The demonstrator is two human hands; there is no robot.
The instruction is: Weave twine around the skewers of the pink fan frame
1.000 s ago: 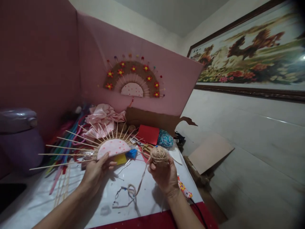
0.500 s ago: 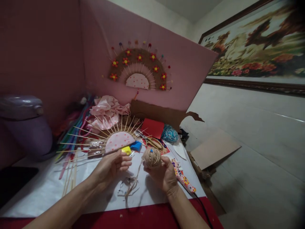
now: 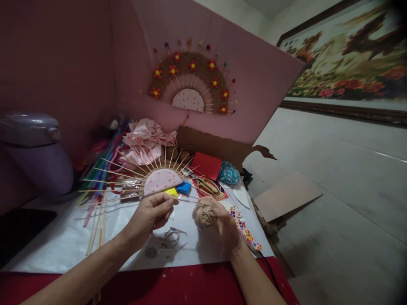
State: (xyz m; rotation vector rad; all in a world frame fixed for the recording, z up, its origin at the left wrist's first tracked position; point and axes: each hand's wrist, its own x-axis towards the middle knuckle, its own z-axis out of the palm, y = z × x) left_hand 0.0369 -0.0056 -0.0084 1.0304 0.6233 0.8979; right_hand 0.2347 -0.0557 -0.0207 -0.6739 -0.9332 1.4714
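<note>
My right hand is closed around a ball of brown jute twine, held just above the white table sheet. My left hand is pinched near the bottom edge of a pink dotted half-disc with wooden skewers fanned out from it; what the fingers pinch is too thin to name. A loose curl of twine lies on the sheet between my hands.
A finished skewer fan with red flowers hangs on the pink backboard. Behind lie pink fabric, scissors, red card, blue yarn, a dotted glue gun and a purple container at left.
The half-disc fan has left my left hand and now lies on the table. My left hand moved right toward the twine ball, which came lower. The camera tilted downward.
</note>
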